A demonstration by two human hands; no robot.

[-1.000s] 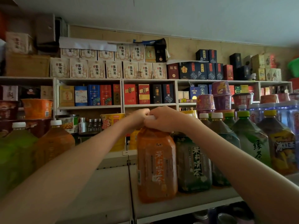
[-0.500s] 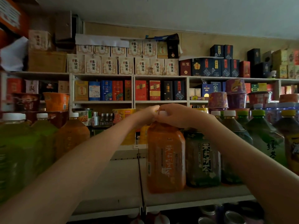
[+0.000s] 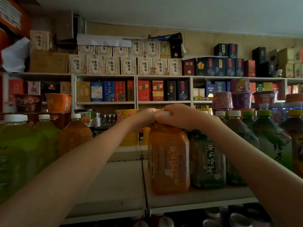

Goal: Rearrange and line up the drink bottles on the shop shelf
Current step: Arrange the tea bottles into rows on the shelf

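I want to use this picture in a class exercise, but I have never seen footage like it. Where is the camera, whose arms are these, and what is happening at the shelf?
There is no machine here. The picture comes from a wide-angle camera worn on a person's head, so the two bare arms reaching in from below are that person's own. The left hand and the right hand meet at the white cap of an orange bottle and grip its top. The bottle stands upright on a pale shelf, right beside a dark green bottle. Further left stand green bottles, with bare shelf between. Behind them stand rows of boxes.
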